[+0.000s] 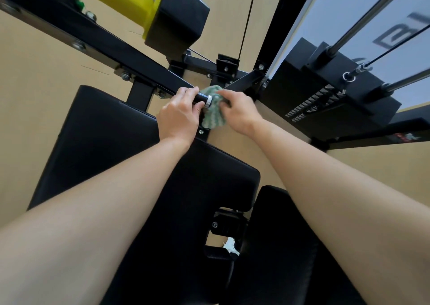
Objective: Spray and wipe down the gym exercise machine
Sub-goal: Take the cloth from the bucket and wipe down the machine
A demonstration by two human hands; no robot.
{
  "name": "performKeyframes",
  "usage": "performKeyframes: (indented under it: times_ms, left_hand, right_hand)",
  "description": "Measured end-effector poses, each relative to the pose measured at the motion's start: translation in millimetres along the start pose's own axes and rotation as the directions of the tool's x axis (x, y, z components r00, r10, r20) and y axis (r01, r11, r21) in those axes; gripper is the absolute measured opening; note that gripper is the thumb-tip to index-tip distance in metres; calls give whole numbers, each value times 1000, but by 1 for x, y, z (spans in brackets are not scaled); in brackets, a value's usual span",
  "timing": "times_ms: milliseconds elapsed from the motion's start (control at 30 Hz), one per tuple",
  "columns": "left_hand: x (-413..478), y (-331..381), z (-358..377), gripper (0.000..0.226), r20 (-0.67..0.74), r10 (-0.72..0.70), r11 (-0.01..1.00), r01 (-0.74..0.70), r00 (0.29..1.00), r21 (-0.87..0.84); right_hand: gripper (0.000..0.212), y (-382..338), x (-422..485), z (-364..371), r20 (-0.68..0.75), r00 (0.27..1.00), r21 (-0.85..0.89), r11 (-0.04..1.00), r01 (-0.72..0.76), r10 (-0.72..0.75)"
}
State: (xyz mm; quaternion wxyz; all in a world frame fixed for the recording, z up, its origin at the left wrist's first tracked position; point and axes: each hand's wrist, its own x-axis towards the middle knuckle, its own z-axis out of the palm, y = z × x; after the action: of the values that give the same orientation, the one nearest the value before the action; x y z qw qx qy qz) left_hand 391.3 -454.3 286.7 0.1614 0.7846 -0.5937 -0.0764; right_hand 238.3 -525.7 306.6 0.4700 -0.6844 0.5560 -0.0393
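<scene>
A black gym machine fills the view, with a padded back rest (97,137) and a padded seat (274,246) below me. My left hand (179,116) grips a black handle (202,97) with a silver end cap, at the end of a black frame bar (93,37). Beside the end cap, my right hand (239,111) holds a green and white cloth (213,116) bunched against the handle's tip. No spray bottle is in view.
The weight stack (325,100) with two chrome guide rods (363,16) stands at the right behind a clear panel. A yellow and black housing (162,9) hangs at the top left. A thin cable (249,16) runs down to a pulley (226,64). The floor is tan.
</scene>
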Motion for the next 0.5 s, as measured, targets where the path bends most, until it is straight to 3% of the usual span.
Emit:
performKeyframes:
  times_ms: [167, 400, 500]
  left_hand:
    - [0, 0, -2, 36, 2, 2, 1000, -2, 1000, 0]
    - [-1, -1, -5, 38, 6, 31, 1000, -31, 1000, -7]
    - [-1, -1, -5, 39, 4, 31, 999, -31, 1000, -11]
  right_hand:
    - [34, -6, 2, -1, 78, 996, -58, 997, 50, -46]
    - [27, 57, -10, -39, 89, 973, -199, 961, -190, 211]
    - [22, 58, -12, -46, 82, 964, -257, 940, -223, 251]
